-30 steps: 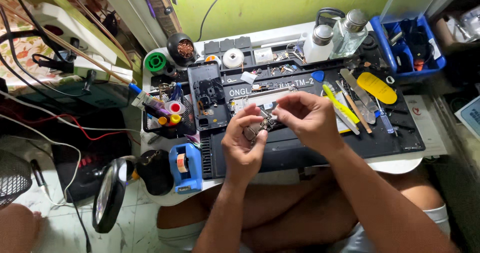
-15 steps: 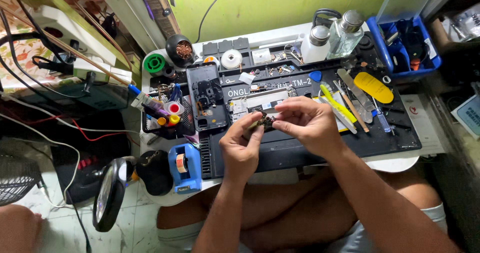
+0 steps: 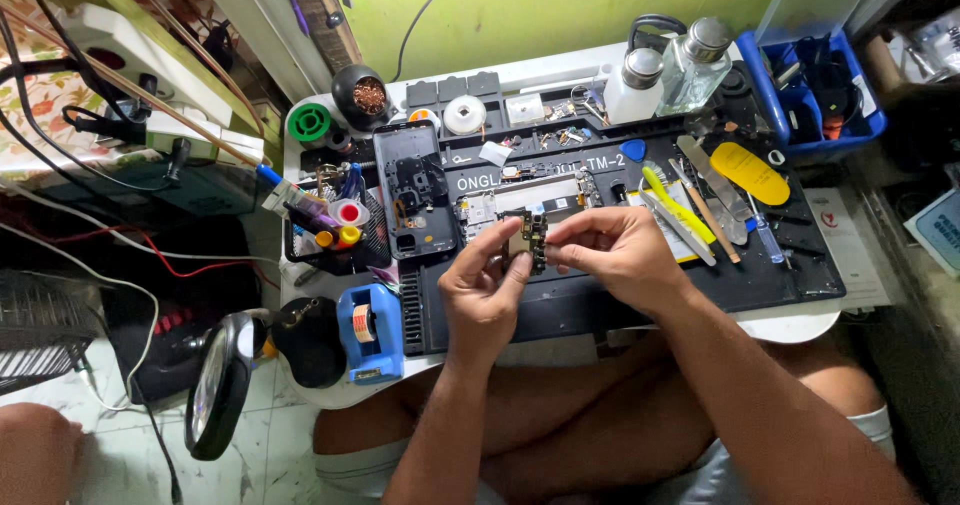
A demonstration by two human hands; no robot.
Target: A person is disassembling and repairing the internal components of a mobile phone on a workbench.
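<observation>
My left hand (image 3: 483, 290) and my right hand (image 3: 615, 252) together pinch a small dark circuit board (image 3: 534, 237) with gold parts, held just above the black work mat (image 3: 640, 295). My left fingertips grip its left edge, my right fingertips its right edge. Behind the board lies an opened phone body (image 3: 520, 201) with its innards showing. A dark phone back cover (image 3: 412, 188) with loose black parts on it lies to the left of my hands.
Yellow and metal pry tools (image 3: 700, 205) lie right of my hands. Two clear bottles (image 3: 670, 70) and a blue bin (image 3: 815, 90) stand at the back right. A blue tape dispenser (image 3: 370, 330) and a magnifier lamp (image 3: 215, 385) sit at the front left.
Both hands have stayed over the mat's middle. The small board has been turned between my fingertips and now stands more upright, with my fingers shifted along its edges.
</observation>
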